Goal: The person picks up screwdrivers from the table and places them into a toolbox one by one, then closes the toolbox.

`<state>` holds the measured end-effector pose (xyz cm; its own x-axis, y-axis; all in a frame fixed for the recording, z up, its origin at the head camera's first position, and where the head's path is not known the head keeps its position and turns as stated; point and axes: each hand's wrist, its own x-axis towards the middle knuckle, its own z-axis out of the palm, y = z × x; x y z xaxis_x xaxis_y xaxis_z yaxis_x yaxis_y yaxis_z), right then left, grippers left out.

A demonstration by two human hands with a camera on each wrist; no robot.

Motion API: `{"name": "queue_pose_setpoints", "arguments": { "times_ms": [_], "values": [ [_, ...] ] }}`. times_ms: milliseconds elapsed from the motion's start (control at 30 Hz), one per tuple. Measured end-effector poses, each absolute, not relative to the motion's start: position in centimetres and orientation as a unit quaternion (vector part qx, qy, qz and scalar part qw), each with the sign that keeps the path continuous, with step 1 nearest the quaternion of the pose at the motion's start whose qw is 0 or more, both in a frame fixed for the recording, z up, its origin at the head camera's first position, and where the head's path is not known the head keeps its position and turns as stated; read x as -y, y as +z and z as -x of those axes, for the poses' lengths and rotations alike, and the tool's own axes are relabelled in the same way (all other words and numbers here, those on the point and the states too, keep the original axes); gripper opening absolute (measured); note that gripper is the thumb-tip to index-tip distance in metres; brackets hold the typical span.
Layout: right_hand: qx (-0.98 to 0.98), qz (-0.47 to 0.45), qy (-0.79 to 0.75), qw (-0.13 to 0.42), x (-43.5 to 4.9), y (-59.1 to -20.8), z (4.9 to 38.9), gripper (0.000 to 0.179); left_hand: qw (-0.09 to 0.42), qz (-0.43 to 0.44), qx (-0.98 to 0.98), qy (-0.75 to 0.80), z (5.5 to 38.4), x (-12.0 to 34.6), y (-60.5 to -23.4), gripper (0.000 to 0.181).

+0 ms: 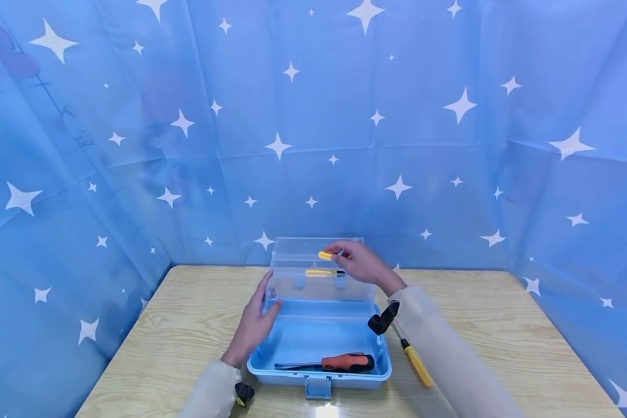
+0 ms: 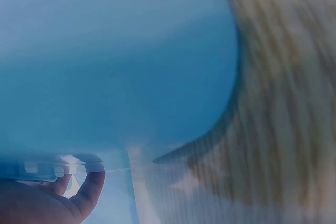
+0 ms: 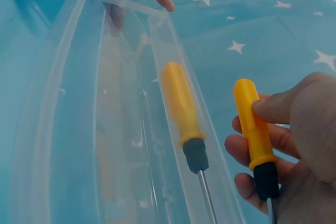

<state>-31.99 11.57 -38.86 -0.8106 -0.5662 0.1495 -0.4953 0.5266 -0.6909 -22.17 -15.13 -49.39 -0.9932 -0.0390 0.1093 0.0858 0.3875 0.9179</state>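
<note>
My left hand [image 1: 256,322] grips the left end of a clear plastic tray [image 1: 319,288] at the back of a blue toolbox, thumb on the near side and fingers round the edge. In the right wrist view its fingers show at the tray's far end. A yellow-handled screwdriver [image 3: 254,124] is held in my right hand [image 1: 363,264], thumb pressed along the handle. Another yellow-handled screwdriver [image 3: 181,98] shows through the clear plastic, beside and parallel to it. In the toolbox [image 1: 313,337] lies a screwdriver [image 1: 347,363] with a red and black handle, along the front wall.
On the wooden table [image 1: 475,325], right of the toolbox, lies a further yellow-handled screwdriver [image 1: 417,366], partly under my right forearm. The toolbox's latch [image 1: 317,388] hangs at its front. A blue star-patterned curtain [image 1: 334,116] stands behind the table and along both sides.
</note>
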Motion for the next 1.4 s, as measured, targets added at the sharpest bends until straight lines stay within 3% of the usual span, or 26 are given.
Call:
{"name": "queue_pose_setpoints", "arguments": {
  "times_ms": [1400],
  "values": [
    [-0.884,0.285,-0.366,0.066,-9.4,-39.8,32.4,0.027,0.057,0.009,0.830,-0.555,22.3,15.1,-49.5,0.065]
  ]
}}
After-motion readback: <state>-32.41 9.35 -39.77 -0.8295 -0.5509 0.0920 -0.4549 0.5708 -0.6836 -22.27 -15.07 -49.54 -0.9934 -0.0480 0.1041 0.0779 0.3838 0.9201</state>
